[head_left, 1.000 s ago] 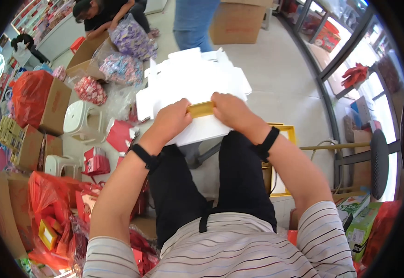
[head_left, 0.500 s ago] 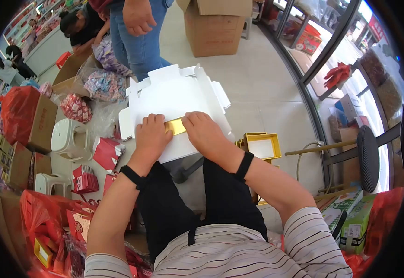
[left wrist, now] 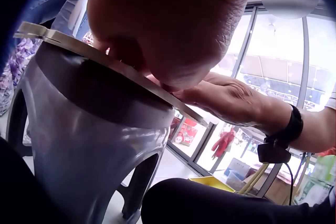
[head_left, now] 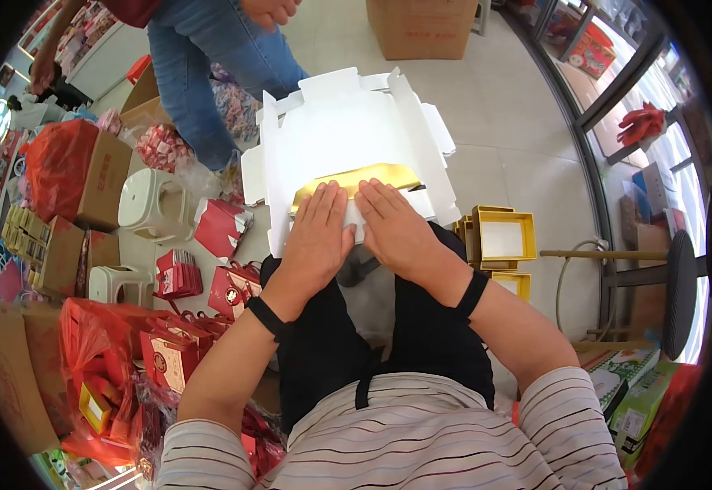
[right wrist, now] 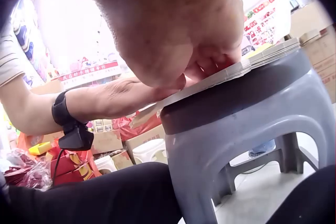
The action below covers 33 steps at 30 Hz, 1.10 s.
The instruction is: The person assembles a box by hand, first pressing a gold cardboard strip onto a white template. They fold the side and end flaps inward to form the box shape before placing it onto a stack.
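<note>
A white flattened cardboard box blank (head_left: 339,131) with notched flaps lies on a grey plastic stool (left wrist: 94,134) in front of the person's knees. Along the blank's near side runs a shiny gold strip (head_left: 348,178). My left hand (head_left: 319,241) rests on the strip's near edge, its fingers straight and pointing away from the body. Close beside it, my right hand (head_left: 397,233) presses there too with extended fingers. In both wrist views the palms hide much of the work, while the edges of stacked card (right wrist: 231,74) show on the stool top.
Gold-rimmed box trays (head_left: 504,237) are stacked on the floor to the right. White stools (head_left: 156,204), red gift bags (head_left: 233,290) and a red plastic bag (head_left: 86,335) crowd the left. A person in jeans (head_left: 209,73) stands beyond the blank, near a large carton (head_left: 421,28).
The fingers, first gripping the gold strip's ends, now lie flat side by side along it. The gold area shows wider. The person in jeans has moved left, and the view has shifted.
</note>
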### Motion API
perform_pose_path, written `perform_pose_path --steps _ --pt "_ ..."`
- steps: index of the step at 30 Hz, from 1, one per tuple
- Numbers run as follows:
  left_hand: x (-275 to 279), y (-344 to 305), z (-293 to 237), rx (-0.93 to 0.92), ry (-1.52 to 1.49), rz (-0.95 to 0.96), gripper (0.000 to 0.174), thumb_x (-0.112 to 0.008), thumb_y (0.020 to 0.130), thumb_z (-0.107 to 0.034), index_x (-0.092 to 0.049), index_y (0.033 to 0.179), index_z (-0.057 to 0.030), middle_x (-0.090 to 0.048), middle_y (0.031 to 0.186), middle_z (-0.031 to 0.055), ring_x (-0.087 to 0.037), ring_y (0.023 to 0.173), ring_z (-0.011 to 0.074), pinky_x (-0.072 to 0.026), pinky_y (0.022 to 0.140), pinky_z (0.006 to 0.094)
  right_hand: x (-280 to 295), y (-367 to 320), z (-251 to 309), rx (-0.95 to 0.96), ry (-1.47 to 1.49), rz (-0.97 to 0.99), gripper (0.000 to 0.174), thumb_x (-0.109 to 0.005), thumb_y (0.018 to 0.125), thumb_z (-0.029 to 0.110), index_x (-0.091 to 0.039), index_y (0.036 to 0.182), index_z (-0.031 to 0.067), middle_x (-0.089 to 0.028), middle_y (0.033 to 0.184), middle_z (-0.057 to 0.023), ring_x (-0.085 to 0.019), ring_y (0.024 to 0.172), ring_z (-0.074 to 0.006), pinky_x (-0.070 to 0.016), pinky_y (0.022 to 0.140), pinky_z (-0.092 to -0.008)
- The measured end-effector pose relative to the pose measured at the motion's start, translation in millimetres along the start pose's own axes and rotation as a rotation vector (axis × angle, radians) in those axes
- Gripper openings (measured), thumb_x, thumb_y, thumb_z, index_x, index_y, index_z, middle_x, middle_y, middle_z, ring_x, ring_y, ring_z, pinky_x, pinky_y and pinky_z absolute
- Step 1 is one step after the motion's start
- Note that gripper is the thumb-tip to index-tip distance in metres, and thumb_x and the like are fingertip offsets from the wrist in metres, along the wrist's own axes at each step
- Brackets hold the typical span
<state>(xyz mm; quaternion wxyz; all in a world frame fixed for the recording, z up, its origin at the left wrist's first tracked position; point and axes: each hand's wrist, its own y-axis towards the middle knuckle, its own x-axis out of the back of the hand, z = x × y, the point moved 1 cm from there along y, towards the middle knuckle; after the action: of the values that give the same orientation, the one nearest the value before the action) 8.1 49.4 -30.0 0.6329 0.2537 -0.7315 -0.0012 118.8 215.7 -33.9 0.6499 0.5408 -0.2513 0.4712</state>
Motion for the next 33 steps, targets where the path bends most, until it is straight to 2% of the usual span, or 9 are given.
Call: perform_pose_path --steps 4,6,12,13,17,23,29,32,33 --pt "6 -6 3 0.030 0.068 0.004 0.060 -0.065 0.102 -0.022 -0.047 0.151 0.0076 -0.049 0.156 0.0295 -0.045 0.148 0.0454 -0.0355 0.124 0.0535 7 -8 -13 -0.078 -0.011 -0.006 0.050 -0.061 0.095 0.005 -0.055 0.141 -0.0131 -0.054 0.150 -0.0314 -0.050 0.144 -0.0457 -0.0389 0.124 -0.0514" --pt "10 -7 0 0.037 0.099 0.006 0.061 -0.066 0.101 -0.023 -0.047 0.151 0.0079 -0.050 0.155 0.0297 -0.046 0.147 0.0463 -0.0366 0.123 0.0537 10 -12 -17 -0.093 -0.051 0.004 0.049 -0.060 0.097 0.010 -0.056 0.140 -0.0132 -0.055 0.148 -0.0327 -0.050 0.144 -0.0468 -0.0394 0.123 -0.0527" --pt "4 2 -15 0.068 0.159 0.031 0.059 -0.063 0.103 -0.031 -0.052 0.151 -0.0001 -0.049 0.156 0.0277 -0.044 0.146 0.0508 -0.0356 0.122 0.0596 11 -4 -11 -0.081 -0.084 0.066 0.052 -0.062 0.096 0.011 -0.055 0.143 -0.0115 -0.054 0.150 -0.0307 -0.049 0.145 -0.0467 -0.0383 0.123 -0.0535" --pt "0 5 -15 0.072 0.108 0.023 0.057 -0.062 0.104 -0.033 -0.054 0.152 -0.0043 -0.048 0.157 0.0252 -0.043 0.146 0.0519 -0.0343 0.121 0.0618 11 -1 -7 -0.054 -0.073 0.081 0.052 -0.063 0.096 0.011 -0.056 0.143 -0.0110 -0.054 0.150 -0.0303 -0.049 0.145 -0.0467 -0.0383 0.123 -0.0535" --pt "-4 5 -13 0.049 0.078 -0.033 0.055 -0.062 0.103 -0.032 -0.056 0.150 -0.0042 -0.048 0.159 0.0222 -0.042 0.147 0.0503 -0.0340 0.121 0.0615 7 0 -5 -0.044 -0.043 0.086 0.051 -0.063 0.095 0.009 -0.057 0.143 -0.0088 -0.054 0.151 -0.0283 -0.049 0.144 -0.0465 -0.0387 0.123 -0.0541" --pt "6 -6 -3 0.071 0.100 -0.003 0.056 -0.064 0.103 -0.031 -0.055 0.148 0.0015 -0.050 0.156 0.0273 -0.045 0.146 0.0481 -0.0374 0.120 0.0594 17 -4 -18 -0.064 -0.047 0.084 0.052 -0.062 0.093 0.006 -0.057 0.143 -0.0082 -0.054 0.150 -0.0289 -0.049 0.144 -0.0464 -0.0388 0.122 -0.0560" --pt "10 -15 -2 0.095 0.099 -0.039 0.057 -0.066 0.102 -0.027 -0.054 0.143 0.0097 -0.052 0.149 0.0341 -0.050 0.141 0.0497 -0.0404 0.119 0.0555 22 -9 -18 -0.070 -0.106 0.060 0.053 -0.062 0.093 0.007 -0.056 0.142 -0.0092 -0.054 0.149 -0.0310 -0.050 0.142 -0.0482 -0.0400 0.120 -0.0571" --pt "14 -19 -1 0.060 0.116 -0.066 0.056 -0.066 0.102 -0.027 -0.054 0.141 0.0110 -0.054 0.146 0.0346 -0.052 0.138 0.0508 -0.0419 0.118 0.0536 20 -12 -16 -0.074 -0.133 0.050 0.052 -0.062 0.093 0.008 -0.057 0.142 -0.0090 -0.053 0.148 -0.0323 -0.050 0.141 -0.0492 -0.0402 0.119 -0.0574" --pt "17 -17 -1 0.061 0.092 -0.087 0.054 -0.067 0.102 -0.026 -0.055 0.141 0.0093 -0.055 0.145 0.0323 -0.055 0.136 0.0492 -0.0443 0.117 0.0512 20 -12 -16 -0.070 -0.133 0.047 0.051 -0.062 0.093 0.008 -0.057 0.141 -0.0089 -0.053 0.148 -0.0328 -0.050 0.141 -0.0495 -0.0402 0.119 -0.0575"
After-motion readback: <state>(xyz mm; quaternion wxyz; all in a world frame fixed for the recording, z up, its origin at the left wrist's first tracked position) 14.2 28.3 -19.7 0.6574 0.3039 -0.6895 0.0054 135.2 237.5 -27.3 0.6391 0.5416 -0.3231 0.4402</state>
